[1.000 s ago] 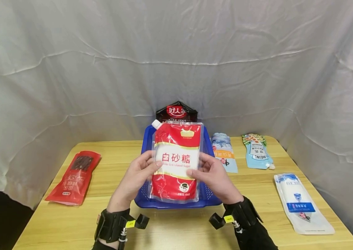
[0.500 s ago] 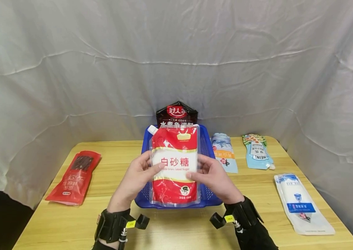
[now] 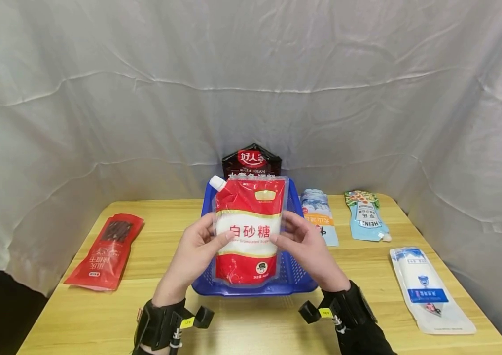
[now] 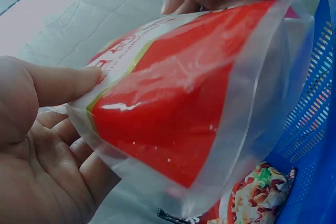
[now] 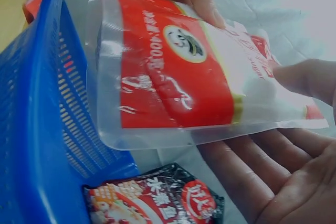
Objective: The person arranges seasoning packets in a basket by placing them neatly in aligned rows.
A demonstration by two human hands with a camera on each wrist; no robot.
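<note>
A red and white plastic spout pouch of white sugar (image 3: 249,230), with a clear border and a small white cap at its upper left corner, is held upright in the air above the near half of a blue perforated plastic basket (image 3: 293,276). The left hand (image 3: 195,254) holds the pouch's left edge, thumb pressed on the white label in front and fingers laid behind; the left wrist view shows the thumb (image 4: 63,82) flat on the front face and the palm cupped under the pouch. The right hand (image 3: 305,251) pinches the right edge in the same way, thumb on the front and straight fingers (image 5: 247,177) supporting the back. Both wrists wear black straps with small yellow tags.

Inside the basket, under the held pouch, lies a dark packet printed with food pictures and a red logo (image 5: 152,200). Behind the basket a black and red stand-up pouch (image 3: 251,160) stands against the white cloth backdrop (image 3: 100,98). On the light wooden table (image 3: 251,325) a flat red packet (image 3: 105,251) lies well to the left. To the right lie a pale blue and orange pouch (image 3: 318,216), just beside the basket, a light blue spouted sauce pouch (image 3: 365,215) farther out, and a white and blue bag (image 3: 428,288) near the right front edge.
</note>
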